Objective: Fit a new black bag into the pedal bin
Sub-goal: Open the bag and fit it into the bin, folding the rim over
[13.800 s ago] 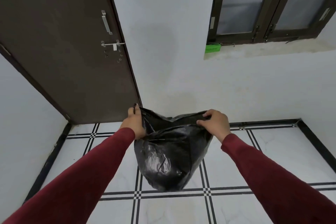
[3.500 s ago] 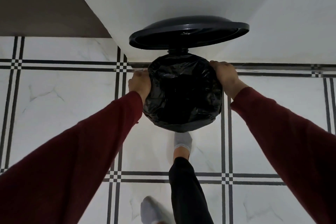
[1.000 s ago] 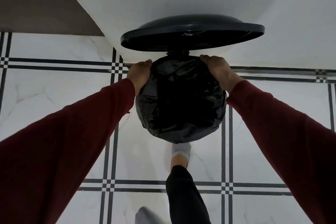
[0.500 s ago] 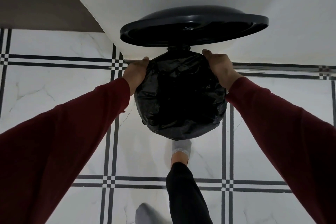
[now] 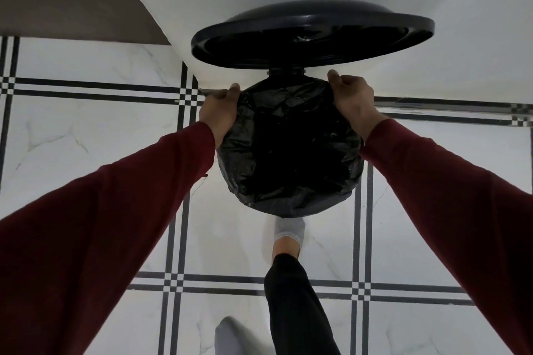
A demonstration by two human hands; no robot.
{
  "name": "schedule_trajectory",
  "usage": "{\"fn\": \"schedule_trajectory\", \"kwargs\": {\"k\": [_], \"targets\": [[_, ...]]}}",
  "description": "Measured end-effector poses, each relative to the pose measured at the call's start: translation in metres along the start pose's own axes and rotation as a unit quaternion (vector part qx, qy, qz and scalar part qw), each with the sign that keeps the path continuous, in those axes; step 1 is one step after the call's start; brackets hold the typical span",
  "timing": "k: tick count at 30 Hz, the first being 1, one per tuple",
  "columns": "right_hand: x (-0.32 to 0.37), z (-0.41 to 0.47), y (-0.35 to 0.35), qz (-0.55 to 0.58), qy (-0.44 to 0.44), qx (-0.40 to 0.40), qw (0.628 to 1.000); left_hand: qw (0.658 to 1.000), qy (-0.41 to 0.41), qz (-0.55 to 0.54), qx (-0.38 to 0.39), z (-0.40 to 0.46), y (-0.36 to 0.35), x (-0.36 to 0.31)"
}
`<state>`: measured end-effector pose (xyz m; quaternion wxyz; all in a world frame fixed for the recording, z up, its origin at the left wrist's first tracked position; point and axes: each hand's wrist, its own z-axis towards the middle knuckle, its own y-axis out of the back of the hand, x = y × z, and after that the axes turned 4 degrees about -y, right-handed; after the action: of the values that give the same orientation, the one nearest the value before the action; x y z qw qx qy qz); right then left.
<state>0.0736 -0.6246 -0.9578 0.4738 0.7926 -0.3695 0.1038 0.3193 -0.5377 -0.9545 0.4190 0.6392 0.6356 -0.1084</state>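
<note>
While both hands (image 5: pixel 219 112) (image 5: pixel 352 101) keep a pinching grip, crinkled glossy black bag (image 5: pixel 288 147) drapes over bin rim, lid (image 5: pixel 311 34) raised

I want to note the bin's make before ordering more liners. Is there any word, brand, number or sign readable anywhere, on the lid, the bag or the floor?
None can be read.
Raised lid: moulded rings and ribs on its underside, no lettering visible.
Black bag: plain crinkled plastic, no print.
Floor tiles: only black line patterns, no signs.
</note>
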Motion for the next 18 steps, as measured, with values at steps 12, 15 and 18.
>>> {"fn": "schedule_trajectory", "kwargs": {"k": [12,15,18], "targets": [[0.01,-0.002,0.006,0.067,-0.103,0.071,0.99,0.997,0.066,0.022,-0.015,-0.006,-0.004,-0.006],[0.0,-0.004,0.019,0.117,-0.109,0.088,0.983,0.991,0.132,0.001,-0.03,0.005,0.006,0.003],[-0.008,-0.01,0.024,0.044,-0.064,0.074,0.994,0.982,0.162,-0.1,-0.012,0.046,0.005,0.042]]}}
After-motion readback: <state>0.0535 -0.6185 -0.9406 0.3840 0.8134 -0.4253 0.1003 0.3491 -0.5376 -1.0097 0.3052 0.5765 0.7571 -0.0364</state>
